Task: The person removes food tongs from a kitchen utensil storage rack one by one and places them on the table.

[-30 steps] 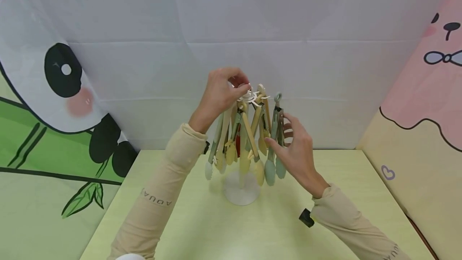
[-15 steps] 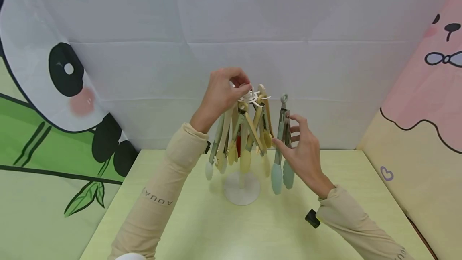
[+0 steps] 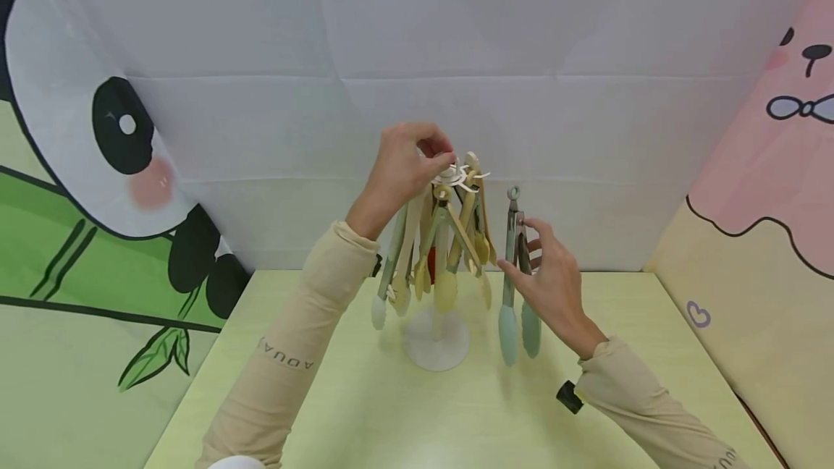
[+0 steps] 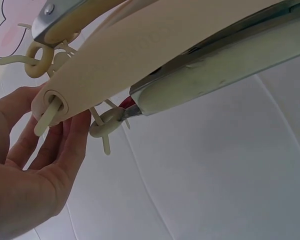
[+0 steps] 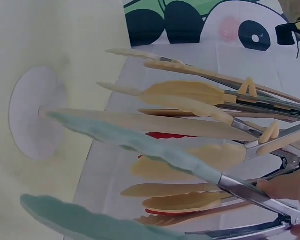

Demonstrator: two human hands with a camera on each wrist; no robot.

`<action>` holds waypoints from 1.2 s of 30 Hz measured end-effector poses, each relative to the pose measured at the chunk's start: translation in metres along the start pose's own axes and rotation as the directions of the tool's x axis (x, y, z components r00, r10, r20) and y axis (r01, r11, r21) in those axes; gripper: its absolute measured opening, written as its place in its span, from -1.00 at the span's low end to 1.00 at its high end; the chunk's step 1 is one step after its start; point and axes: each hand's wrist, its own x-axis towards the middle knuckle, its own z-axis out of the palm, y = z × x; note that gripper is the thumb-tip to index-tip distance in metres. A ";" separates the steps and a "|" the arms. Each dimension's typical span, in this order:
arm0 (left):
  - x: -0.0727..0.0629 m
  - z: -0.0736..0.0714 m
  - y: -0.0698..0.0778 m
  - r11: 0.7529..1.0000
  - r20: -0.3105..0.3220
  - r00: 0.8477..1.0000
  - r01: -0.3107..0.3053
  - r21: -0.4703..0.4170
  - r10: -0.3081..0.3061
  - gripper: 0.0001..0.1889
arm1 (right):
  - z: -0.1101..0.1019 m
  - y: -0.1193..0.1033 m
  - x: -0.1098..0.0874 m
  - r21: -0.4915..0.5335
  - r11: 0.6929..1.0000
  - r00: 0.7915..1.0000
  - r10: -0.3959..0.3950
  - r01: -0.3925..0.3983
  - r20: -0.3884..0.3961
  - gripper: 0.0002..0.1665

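A white rotating utensil rack (image 3: 438, 346) stands on the table, its top hooks hung with several tongs, spoons and other utensils. My left hand (image 3: 405, 168) pinches the top of the rack; in the left wrist view its fingers (image 4: 72, 145) lie behind a beige handle (image 4: 120, 55) threaded on a hook. To the right of the rack, my right hand (image 3: 552, 281) grips mint-green tongs (image 3: 508, 331) by their metal arms. The tongs hang upright, tips down, apart from the hooks. In the right wrist view their two scalloped tips (image 5: 135, 145) spread apart, with part of my hand cut off.
Yellow-tipped tongs (image 3: 446, 292) hang at the rack's front, partly spread. A red utensil (image 3: 431, 266) shows behind them. The pale table (image 3: 391, 418) meets a white cloth backdrop (image 3: 443, 35), with cartoon-printed sheets on both sides.
The green tongs have come away from the rack, moving right and slightly down with my right hand. The yellow tongs at the front have shifted on their hook. My left hand stays at the top.
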 end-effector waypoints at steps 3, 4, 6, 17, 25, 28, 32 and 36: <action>0.000 0.000 0.001 1.000 -0.001 1.000 0.003 0.000 -0.003 -0.95 | 0.003 0.005 -0.001 -0.022 1.000 0.999 0.023 -0.022 0.023 -0.21; 0.000 0.000 0.001 1.000 -0.001 1.000 0.005 -0.001 -0.005 -0.95 | 0.004 0.007 -0.002 -0.032 0.999 0.999 0.029 -0.028 0.030 -0.21; 0.000 0.000 0.001 1.000 -0.004 1.000 0.004 -0.006 -0.004 -0.96 | 0.006 0.010 -0.003 -0.049 0.998 0.998 0.041 -0.039 0.041 -0.21; 0.000 0.002 0.003 1.000 -0.006 1.000 0.017 0.003 -0.017 -0.95 | 0.015 0.022 -0.011 -0.103 0.993 0.995 0.066 -0.058 0.077 -0.23; 0.000 0.003 0.005 1.000 -0.009 1.000 0.016 0.017 -0.016 -0.95 | 0.019 0.028 -0.016 -0.132 0.987 0.988 0.106 -0.091 0.110 -0.21; -0.001 0.003 0.005 1.000 -0.009 1.000 0.011 0.018 -0.011 -0.95 | 0.022 0.031 -0.019 -0.145 0.984 0.983 0.127 -0.108 0.130 -0.21; -0.002 0.003 0.006 1.000 -0.010 1.000 0.008 0.016 -0.008 -0.94 | 0.026 0.034 -0.021 -0.155 0.981 0.978 0.143 -0.120 0.151 -0.21; -0.002 0.003 0.008 1.000 -0.010 1.000 0.012 0.018 -0.012 -0.94 | 0.029 0.037 -0.024 -0.153 0.980 0.976 0.152 -0.128 0.157 -0.22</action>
